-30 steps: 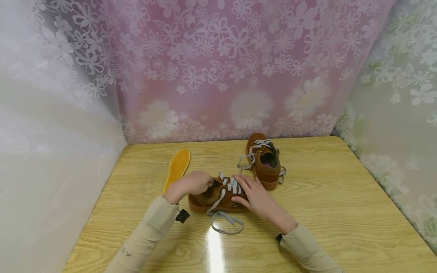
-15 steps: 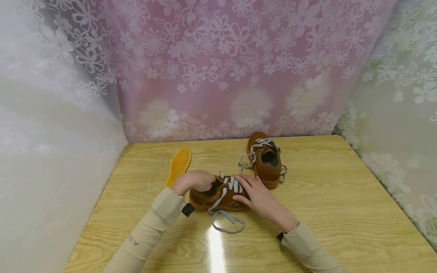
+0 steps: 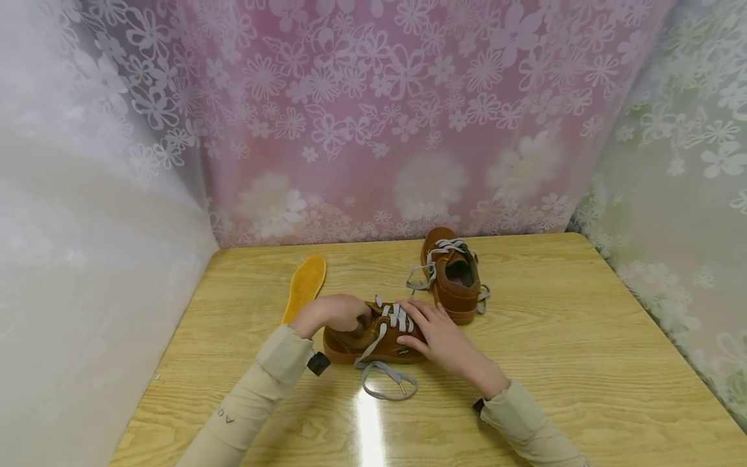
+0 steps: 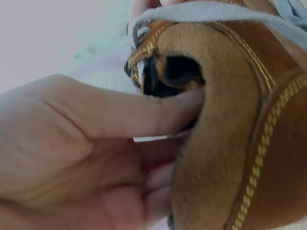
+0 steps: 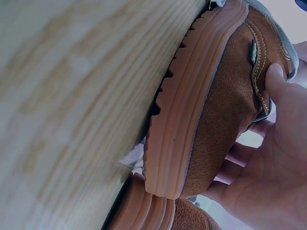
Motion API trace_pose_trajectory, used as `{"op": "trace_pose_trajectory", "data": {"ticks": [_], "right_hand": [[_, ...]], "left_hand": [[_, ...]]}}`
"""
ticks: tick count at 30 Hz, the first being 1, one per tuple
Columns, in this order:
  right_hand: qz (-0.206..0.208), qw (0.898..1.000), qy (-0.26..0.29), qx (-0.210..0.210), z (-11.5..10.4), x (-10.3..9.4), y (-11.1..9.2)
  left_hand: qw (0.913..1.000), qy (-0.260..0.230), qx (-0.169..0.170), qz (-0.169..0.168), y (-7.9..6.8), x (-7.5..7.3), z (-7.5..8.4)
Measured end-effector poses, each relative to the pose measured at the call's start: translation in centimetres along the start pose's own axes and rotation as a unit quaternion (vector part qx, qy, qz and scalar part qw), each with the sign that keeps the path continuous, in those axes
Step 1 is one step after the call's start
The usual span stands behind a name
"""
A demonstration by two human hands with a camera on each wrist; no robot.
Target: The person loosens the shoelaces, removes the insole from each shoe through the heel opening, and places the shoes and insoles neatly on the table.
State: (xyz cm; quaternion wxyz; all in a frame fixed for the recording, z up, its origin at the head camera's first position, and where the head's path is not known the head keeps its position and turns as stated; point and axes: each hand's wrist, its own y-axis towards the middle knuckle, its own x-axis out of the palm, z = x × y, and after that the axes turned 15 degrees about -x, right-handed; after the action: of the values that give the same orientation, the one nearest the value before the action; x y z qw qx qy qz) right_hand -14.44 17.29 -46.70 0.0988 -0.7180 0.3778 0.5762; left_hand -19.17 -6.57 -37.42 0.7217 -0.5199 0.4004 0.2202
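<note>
A brown suede shoe [image 3: 388, 349] with grey laces [image 3: 394, 318] stands on the table, its toe to the right. My left hand [image 3: 332, 312] reaches into the shoe's opening from the heel side. In the left wrist view, the left thumb [image 4: 139, 115] passes inside the collar [image 4: 225, 105]; a thin white edge shows beneath it. The fingertips are hidden inside, so whether they pinch anything is unclear. My right hand [image 3: 446, 340] holds the toe part from above, the thumb [image 5: 276, 79] on the near side and the fingers across the laces.
A second brown shoe [image 3: 458, 292] stands at the back right, close to the first one's toe. Left of the hands lies a yellow-orange insole [image 3: 306, 282]. One loose grey lace loop rests on the wooden table [image 3: 583, 363] in front. A flowered curtain [image 3: 373, 130] hangs behind.
Since a second ago, my left hand has moved slightly right, deeper into the shoe's opening. The right hand keeps its hold, and the shoe has barely moved.
</note>
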Motion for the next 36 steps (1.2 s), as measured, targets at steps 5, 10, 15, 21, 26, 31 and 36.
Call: {"op": "trace_pose_trajectory", "data": {"ticks": [5,10,15,21,26,31,36], "right_hand": [[-0.001,1.000,0.000,0.002,-0.1,0.0,0.0],[-0.003,1.000,0.006,0.005,-0.2,-0.2,0.0],[0.001,1.000,0.013,0.009,-0.2,-0.3,-0.2],[-0.003,1.000,0.015,0.015,-0.1,-0.3,-0.4],[-0.002,1.000,0.016,0.013,-0.2,-0.3,-0.3],[0.001,1.000,0.015,0.004,-0.3,-0.3,-0.1],[0.001,1.000,0.008,0.004,-0.2,-0.1,-0.1]], "left_hand": [[0.9994,-0.013,0.028,0.014,0.2,0.2,-0.7],[0.9943,-0.084,0.046,0.046,0.3,0.2,-1.6],[0.9782,-0.184,0.060,0.076,0.0,0.1,-2.3],[0.9640,-0.232,0.004,0.130,-0.5,-0.1,-1.2],[0.9625,-0.175,-0.038,0.204,-1.7,-0.7,0.3],[0.9608,-0.145,-0.055,0.230,-2.8,-1.6,0.5],[0.9745,-0.091,-0.049,0.199,-2.5,-1.5,-0.2]]}}
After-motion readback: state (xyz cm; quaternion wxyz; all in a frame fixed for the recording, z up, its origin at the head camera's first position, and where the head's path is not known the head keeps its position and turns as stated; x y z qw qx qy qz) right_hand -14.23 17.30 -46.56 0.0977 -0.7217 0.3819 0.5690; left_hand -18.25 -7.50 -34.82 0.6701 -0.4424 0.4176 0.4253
